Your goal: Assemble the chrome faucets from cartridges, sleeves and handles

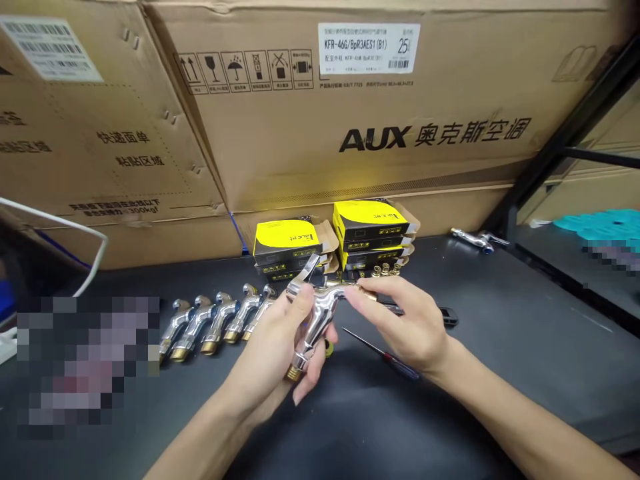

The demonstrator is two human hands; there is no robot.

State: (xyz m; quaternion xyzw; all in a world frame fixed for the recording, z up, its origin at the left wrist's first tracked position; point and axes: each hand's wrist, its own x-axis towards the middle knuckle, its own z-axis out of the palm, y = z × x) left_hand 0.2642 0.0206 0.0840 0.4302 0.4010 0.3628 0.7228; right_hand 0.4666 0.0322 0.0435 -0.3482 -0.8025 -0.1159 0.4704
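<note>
A chrome faucet (324,315) is held tilted over the black table, its lever up at the left and its threaded brass inlet pointing down toward me. My left hand (270,353) is closed around its body, thumb by the lever base. At the spout end, the fingers of my right hand (413,323) pinch a small brass fitting (369,294), partly hidden by the fingertips. Whether the fitting is screwed into the spout I cannot tell. Beneath my right hand a screwdriver (400,365) with a dark red-and-black handle lies on the table.
Several chrome faucet bodies (215,327) lie in a row at left. Yellow-and-black boxes (287,240) are stacked behind my hands, with brass fittings (385,270) beside them. Another faucet (473,240) rests at the back right. Large cartons (280,147) wall off the rear.
</note>
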